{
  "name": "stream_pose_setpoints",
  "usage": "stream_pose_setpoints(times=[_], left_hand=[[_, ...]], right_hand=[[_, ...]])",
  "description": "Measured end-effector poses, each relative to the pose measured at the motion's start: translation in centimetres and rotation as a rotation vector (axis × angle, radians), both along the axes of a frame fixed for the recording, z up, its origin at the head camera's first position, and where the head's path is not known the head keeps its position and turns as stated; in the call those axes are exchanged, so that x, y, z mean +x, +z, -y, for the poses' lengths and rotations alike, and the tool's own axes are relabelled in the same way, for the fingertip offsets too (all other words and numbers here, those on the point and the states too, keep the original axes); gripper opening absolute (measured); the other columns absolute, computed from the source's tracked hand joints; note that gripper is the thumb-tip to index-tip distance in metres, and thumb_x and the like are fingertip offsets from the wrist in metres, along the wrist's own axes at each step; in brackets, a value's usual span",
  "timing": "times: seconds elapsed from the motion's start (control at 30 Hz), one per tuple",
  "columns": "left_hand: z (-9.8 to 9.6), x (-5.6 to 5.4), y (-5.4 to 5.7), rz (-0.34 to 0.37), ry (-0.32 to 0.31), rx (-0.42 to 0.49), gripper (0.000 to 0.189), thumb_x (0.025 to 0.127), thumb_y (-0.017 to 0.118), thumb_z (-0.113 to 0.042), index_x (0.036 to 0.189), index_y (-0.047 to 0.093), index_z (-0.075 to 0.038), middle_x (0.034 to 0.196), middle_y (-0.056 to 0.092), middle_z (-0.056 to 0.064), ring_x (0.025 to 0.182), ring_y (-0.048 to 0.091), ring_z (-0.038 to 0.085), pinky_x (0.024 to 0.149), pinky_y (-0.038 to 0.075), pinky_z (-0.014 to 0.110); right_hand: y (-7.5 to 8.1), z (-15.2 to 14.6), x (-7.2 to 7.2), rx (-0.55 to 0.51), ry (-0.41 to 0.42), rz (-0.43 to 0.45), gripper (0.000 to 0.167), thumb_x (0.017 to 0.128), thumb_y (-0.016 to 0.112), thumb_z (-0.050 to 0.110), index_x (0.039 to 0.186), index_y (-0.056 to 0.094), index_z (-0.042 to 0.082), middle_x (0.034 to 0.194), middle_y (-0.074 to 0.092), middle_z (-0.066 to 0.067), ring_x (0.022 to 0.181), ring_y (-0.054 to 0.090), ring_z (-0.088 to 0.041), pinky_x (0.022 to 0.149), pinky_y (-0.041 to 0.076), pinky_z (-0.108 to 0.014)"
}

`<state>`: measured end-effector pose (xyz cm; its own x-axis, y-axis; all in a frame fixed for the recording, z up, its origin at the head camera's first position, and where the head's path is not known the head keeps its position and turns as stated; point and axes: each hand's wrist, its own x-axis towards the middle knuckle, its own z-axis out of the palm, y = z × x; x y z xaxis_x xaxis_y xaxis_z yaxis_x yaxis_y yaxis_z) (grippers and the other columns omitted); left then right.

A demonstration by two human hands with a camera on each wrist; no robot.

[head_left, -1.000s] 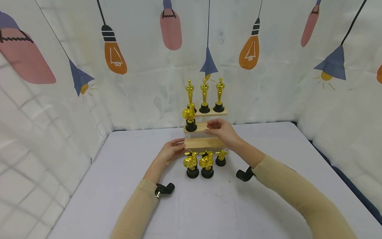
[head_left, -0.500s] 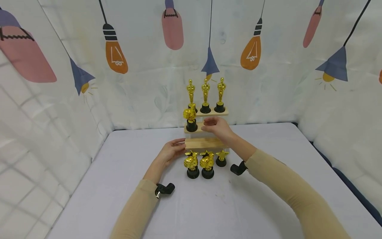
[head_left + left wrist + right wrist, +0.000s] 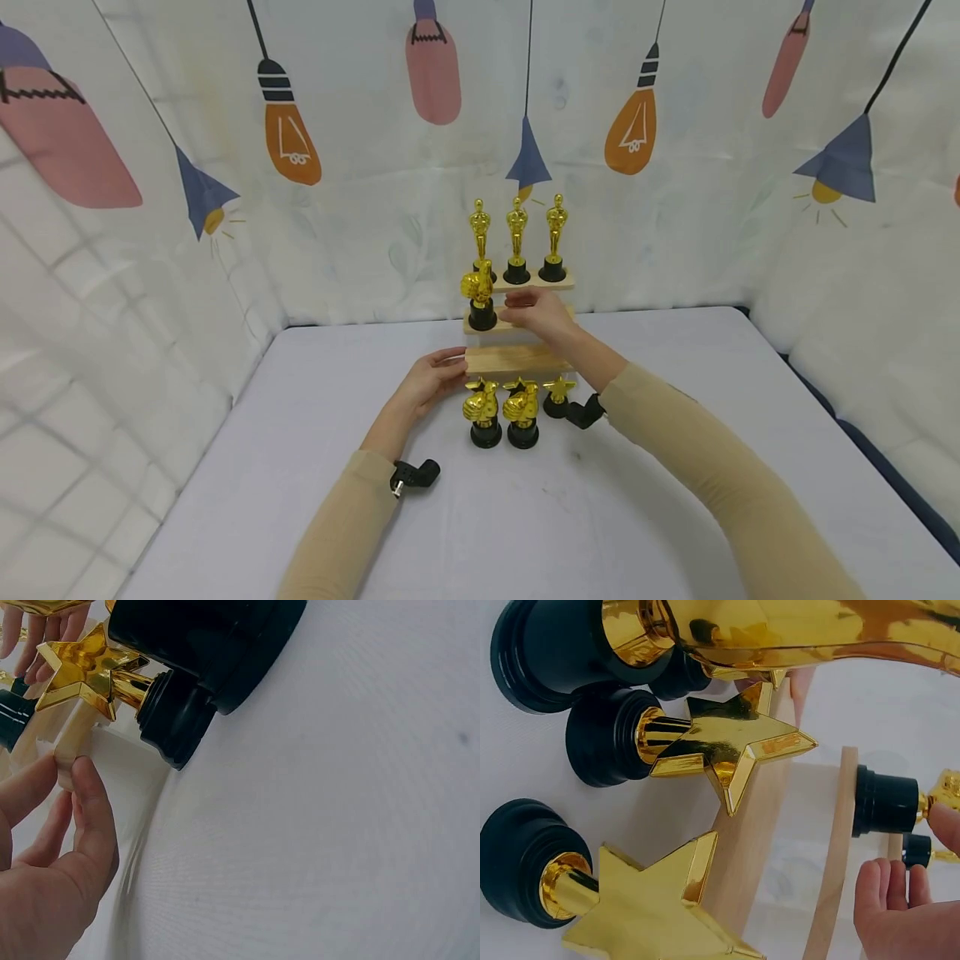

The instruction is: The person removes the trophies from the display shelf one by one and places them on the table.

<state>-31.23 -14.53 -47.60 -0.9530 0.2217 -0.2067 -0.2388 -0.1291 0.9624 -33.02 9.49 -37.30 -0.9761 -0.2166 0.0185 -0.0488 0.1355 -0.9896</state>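
Note:
My left hand pinches the left end of the lowest board of a wooden tiered shelf; the left wrist view shows thumb and fingertips on the board's end. My right hand is over the middle tier, its fingers just right of a gold thumbs-up trophy on a black base. In the right wrist view that trophy's black base stands on the board, near the thumb and loosely bent fingers of my right hand, with nothing between them.
Three gold figure trophies stand on the top tier. On the white table, in front of the shelf, stand two thumbs-up trophies and several star trophies. A printed curtain hangs behind.
My right hand has moved left along the middle tier, closer to the thumbs-up trophy there. My left hand stays at the end of the lowest board.

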Motion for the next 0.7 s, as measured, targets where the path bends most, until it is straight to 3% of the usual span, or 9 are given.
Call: stream_pose_setpoints(times=[0.43, 0.7], left_hand=[[0.1, 0.0, 0.2, 0.006, 0.003, -0.011, 0.049, 0.102, 0.065, -0.005, 0.148, 0.051, 0.0, 0.14, 0.057, 0.021, 0.11, 0.065, 0.022, 0.095, 0.056, 0.034], [0.0, -0.1, 0.1, 0.002, -0.004, -0.012, 0.048, 0.102, 0.064, -0.005, 0.148, 0.05, 0.0, 0.141, 0.056, 0.021, 0.111, 0.065, 0.022, 0.095, 0.056, 0.034]], right_hand=[[-0.7, 1.7, -0.9, 0.021, 0.001, -0.006, 0.051, 0.092, 0.079, 0.008, 0.138, 0.059, -0.001, 0.137, 0.059, -0.016, 0.128, 0.055, -0.03, 0.106, 0.048, -0.041], [-1.0, 2.1, -1.4, 0.031, -0.007, 0.004, 0.053, 0.091, 0.081, 0.011, 0.139, 0.06, 0.002, 0.138, 0.059, -0.013, 0.128, 0.054, -0.029, 0.109, 0.045, -0.046]])
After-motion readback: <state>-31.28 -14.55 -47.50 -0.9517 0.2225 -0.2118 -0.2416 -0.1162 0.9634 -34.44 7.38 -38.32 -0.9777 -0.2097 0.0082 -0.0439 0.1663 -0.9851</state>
